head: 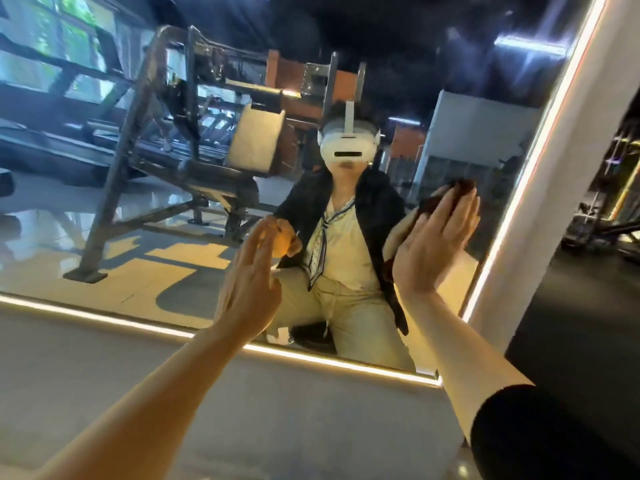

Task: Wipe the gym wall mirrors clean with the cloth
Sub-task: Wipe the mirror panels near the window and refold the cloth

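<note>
1. A dark brown cloth [446, 199] is pressed flat against the wall mirror [145, 188], near its lit right edge.
2. The right hand [433, 247] presses it, fingers straight and together.
3. The left hand [249, 285] hovers nearby, fingers loosely spread, empty.
4. Wiping appears underway; how much glass remains can't be judged.

We see only a dark edge of the cloth [446, 197]; the right hand [436, 244] covers the rest, so we cannot tell its shape. The left hand [251, 282] is smeared by motion blur, its fingers indistinct. The mirror [138, 254] runs past the top and left edges. The gym machine [180, 140] reflected in it is blurred.
</note>
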`<action>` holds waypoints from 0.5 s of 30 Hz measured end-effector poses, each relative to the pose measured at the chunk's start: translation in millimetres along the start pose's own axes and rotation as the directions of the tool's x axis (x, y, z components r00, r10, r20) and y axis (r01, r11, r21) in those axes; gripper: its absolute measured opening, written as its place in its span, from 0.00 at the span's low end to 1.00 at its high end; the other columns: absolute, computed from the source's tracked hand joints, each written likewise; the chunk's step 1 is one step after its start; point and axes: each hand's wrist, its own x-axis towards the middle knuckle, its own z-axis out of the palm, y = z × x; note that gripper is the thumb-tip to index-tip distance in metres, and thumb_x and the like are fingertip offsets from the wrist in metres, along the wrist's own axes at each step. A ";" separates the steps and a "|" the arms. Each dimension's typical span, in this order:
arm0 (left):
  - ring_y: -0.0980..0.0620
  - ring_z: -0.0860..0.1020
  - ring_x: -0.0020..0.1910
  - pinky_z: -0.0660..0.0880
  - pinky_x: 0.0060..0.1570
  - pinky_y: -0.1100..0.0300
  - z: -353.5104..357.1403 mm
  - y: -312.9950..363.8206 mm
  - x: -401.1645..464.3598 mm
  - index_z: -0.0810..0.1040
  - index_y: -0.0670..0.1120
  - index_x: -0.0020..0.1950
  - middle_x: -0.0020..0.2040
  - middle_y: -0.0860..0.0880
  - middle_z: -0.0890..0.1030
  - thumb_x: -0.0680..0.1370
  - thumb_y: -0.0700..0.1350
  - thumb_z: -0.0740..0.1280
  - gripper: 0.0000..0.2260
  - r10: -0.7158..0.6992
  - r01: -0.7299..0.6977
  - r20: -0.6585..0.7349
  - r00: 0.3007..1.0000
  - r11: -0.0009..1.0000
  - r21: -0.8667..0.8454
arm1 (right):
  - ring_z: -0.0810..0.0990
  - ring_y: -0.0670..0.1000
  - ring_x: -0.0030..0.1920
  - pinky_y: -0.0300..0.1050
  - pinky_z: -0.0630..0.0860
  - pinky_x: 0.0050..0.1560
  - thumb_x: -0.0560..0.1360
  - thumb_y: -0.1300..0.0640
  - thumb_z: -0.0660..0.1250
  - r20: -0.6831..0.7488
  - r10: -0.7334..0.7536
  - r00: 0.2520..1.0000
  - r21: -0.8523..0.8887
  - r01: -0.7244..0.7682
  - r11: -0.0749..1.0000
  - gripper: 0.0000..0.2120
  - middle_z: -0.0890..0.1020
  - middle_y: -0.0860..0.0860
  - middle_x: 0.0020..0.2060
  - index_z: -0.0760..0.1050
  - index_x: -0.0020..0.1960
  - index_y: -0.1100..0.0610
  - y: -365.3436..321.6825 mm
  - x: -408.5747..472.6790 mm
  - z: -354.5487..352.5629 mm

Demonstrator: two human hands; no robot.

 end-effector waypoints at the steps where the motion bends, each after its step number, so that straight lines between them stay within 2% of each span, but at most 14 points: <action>1: 0.39 0.66 0.73 0.74 0.62 0.48 -5.6 2.8 8.4 0.56 0.44 0.81 0.80 0.42 0.58 0.74 0.28 0.68 0.38 0.016 -0.016 -0.007 1.000 1.000 0.004 | 0.62 0.64 0.77 0.63 0.60 0.77 0.86 0.55 0.50 0.016 -0.059 0.998 0.023 0.059 0.998 0.23 0.65 0.64 0.76 0.64 0.77 0.66 -23.2 0.3 11.3; 2: 0.37 0.68 0.71 0.76 0.60 0.45 -11.3 5.2 17.9 0.57 0.44 0.80 0.79 0.41 0.59 0.74 0.28 0.68 0.39 0.038 -0.037 -0.024 0.999 0.999 0.006 | 0.61 0.64 0.77 0.62 0.59 0.77 0.86 0.57 0.53 0.054 -0.179 0.982 0.044 0.176 0.983 0.22 0.64 0.63 0.76 0.63 0.77 0.65 -45.1 -3.1 23.1; 3: 0.36 0.69 0.70 0.77 0.58 0.41 -16.0 6.1 26.2 0.57 0.43 0.80 0.78 0.39 0.60 0.73 0.26 0.68 0.39 0.055 -0.054 -0.048 0.997 0.998 0.013 | 0.60 0.63 0.78 0.61 0.56 0.78 0.85 0.59 0.55 0.110 -0.338 0.935 0.066 0.333 0.941 0.22 0.64 0.62 0.77 0.62 0.78 0.64 -64.5 -9.9 33.7; 5: 0.35 0.69 0.70 0.77 0.57 0.38 -22.4 8.5 38.8 0.59 0.41 0.79 0.77 0.37 0.62 0.73 0.24 0.66 0.37 0.058 -0.055 -0.082 0.995 0.998 0.034 | 0.60 0.61 0.78 0.58 0.53 0.79 0.83 0.62 0.52 0.209 -0.626 0.751 0.111 0.618 0.778 0.23 0.65 0.60 0.77 0.63 0.78 0.62 -87.1 -23.6 43.5; 7: 0.35 0.69 0.71 0.77 0.58 0.37 -25.0 10.4 49.3 0.59 0.40 0.79 0.77 0.37 0.62 0.72 0.24 0.66 0.37 0.088 -0.084 -0.096 0.991 0.995 0.046 | 0.61 0.60 0.78 0.55 0.53 0.79 0.82 0.62 0.49 0.277 -0.795 0.540 0.141 0.796 0.589 0.24 0.66 0.58 0.77 0.64 0.78 0.61 -81.1 -18.5 41.5; 8: 0.35 0.69 0.70 0.76 0.59 0.36 -25.1 12.7 53.6 0.58 0.41 0.79 0.77 0.37 0.62 0.72 0.25 0.67 0.38 0.115 -0.111 -0.087 0.990 0.993 0.050 | 0.62 0.59 0.78 0.55 0.54 0.79 0.82 0.62 0.50 0.289 -0.840 0.460 0.131 0.850 0.511 0.24 0.67 0.58 0.76 0.64 0.77 0.60 -67.5 -6.2 39.4; 9: 0.35 0.69 0.70 0.75 0.60 0.36 -23.9 15.2 58.1 0.58 0.42 0.79 0.77 0.38 0.62 0.72 0.26 0.68 0.39 0.135 -0.132 -0.070 0.988 0.990 0.051 | 0.62 0.59 0.78 0.56 0.56 0.79 0.82 0.62 0.53 0.291 -0.854 0.432 0.106 0.872 0.477 0.23 0.67 0.58 0.76 0.65 0.77 0.60 -51.2 8.6 36.1; 10: 0.35 0.68 0.70 0.74 0.61 0.35 -22.8 18.6 62.8 0.59 0.42 0.79 0.77 0.38 0.62 0.71 0.28 0.69 0.39 0.150 -0.147 -0.050 0.987 0.988 0.047 | 0.62 0.60 0.77 0.57 0.58 0.78 0.82 0.63 0.57 0.283 -0.828 0.485 0.066 0.851 0.521 0.23 0.67 0.59 0.76 0.65 0.77 0.60 -32.2 25.5 31.5; 11: 0.35 0.68 0.70 0.73 0.61 0.34 -21.3 22.6 67.0 0.60 0.42 0.79 0.77 0.39 0.62 0.71 0.29 0.70 0.38 0.167 -0.165 -0.041 0.985 0.985 0.050 | 0.62 0.60 0.77 0.58 0.59 0.78 0.82 0.63 0.60 0.260 -0.756 0.601 0.012 0.781 0.624 0.22 0.67 0.59 0.76 0.65 0.76 0.60 -10.8 45.4 25.5; 13: 0.34 0.68 0.70 0.71 0.63 0.32 -19.9 29.5 77.8 0.62 0.43 0.77 0.76 0.39 0.64 0.70 0.31 0.73 0.38 0.222 -0.216 -0.057 0.973 0.971 0.097 | 0.64 0.61 0.77 0.60 0.63 0.76 0.84 0.57 0.59 0.144 -0.500 0.854 -0.085 0.514 0.853 0.21 0.68 0.60 0.75 0.66 0.76 0.61 23.6 90.2 9.5; 14: 0.35 0.68 0.71 0.69 0.65 0.31 -21.0 32.2 84.9 0.62 0.43 0.77 0.76 0.39 0.65 0.70 0.32 0.74 0.38 0.239 -0.230 -0.058 0.969 0.965 0.128 | 0.65 0.61 0.76 0.61 0.65 0.74 0.85 0.54 0.56 0.067 -0.346 0.936 -0.089 0.351 0.932 0.22 0.68 0.60 0.75 0.65 0.76 0.62 31.8 111.9 3.1; 15: 0.36 0.67 0.72 0.65 0.69 0.31 -23.1 33.6 92.0 0.63 0.44 0.77 0.76 0.40 0.65 0.70 0.34 0.74 0.38 0.251 -0.239 -0.059 0.966 0.959 0.155 | 0.66 0.62 0.75 0.62 0.67 0.73 0.86 0.54 0.55 0.003 -0.199 0.980 -0.045 0.199 0.979 0.23 0.67 0.62 0.75 0.64 0.77 0.63 30.7 130.5 -0.2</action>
